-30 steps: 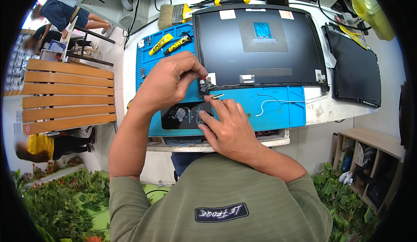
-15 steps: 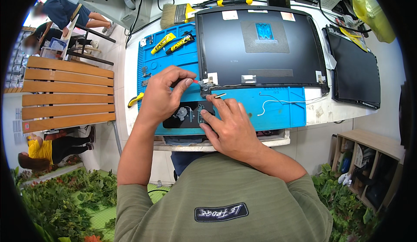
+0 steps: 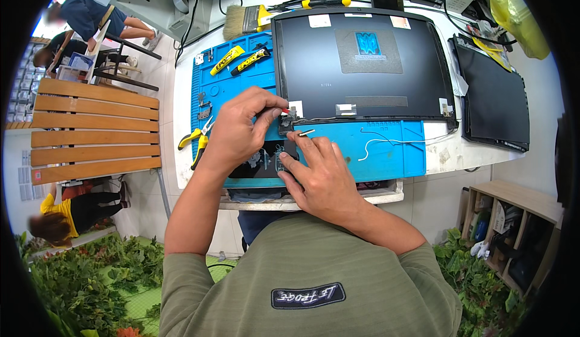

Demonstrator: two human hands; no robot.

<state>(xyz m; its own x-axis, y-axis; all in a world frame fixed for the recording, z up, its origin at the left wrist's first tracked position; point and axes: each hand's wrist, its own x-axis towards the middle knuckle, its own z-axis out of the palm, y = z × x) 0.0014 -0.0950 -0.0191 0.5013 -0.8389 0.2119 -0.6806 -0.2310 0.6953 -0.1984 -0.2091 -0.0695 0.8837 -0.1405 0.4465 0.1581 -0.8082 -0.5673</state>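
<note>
A dark laptop lid point(image 3: 308, 77) lies on the blue work mat point(image 3: 386, 155), its hinge corner at the lower left. At that corner my left hand point(image 3: 244, 125) is closed in a pinch on a thin red piece point(image 3: 285, 111), whose tip points at the hinge point(image 3: 286, 124). My right hand point(image 3: 320, 177) is bent just below, its index fingertip against the hinge's lower end. A slim tool with a shiny end point(image 3: 307, 132) sticks out between its fingers; the rest is hidden. A thin cable point(image 3: 326, 119) runs along the lid's lower edge.
Yellow and black glue tubes point(image 3: 238, 62) lie on the mat's upper left, below a wide brush point(image 3: 243, 22). Yellow-handled pliers point(image 3: 199, 143) rest by my left forearm. A white wire point(image 3: 374, 142) curls on the mat. Another black laptop part point(image 3: 492, 95) lies at the right.
My left hand has shifted slightly right and up, bringing the red piece onto the hinge corner and uncovering more of the pliers. My right hand stays in place.
</note>
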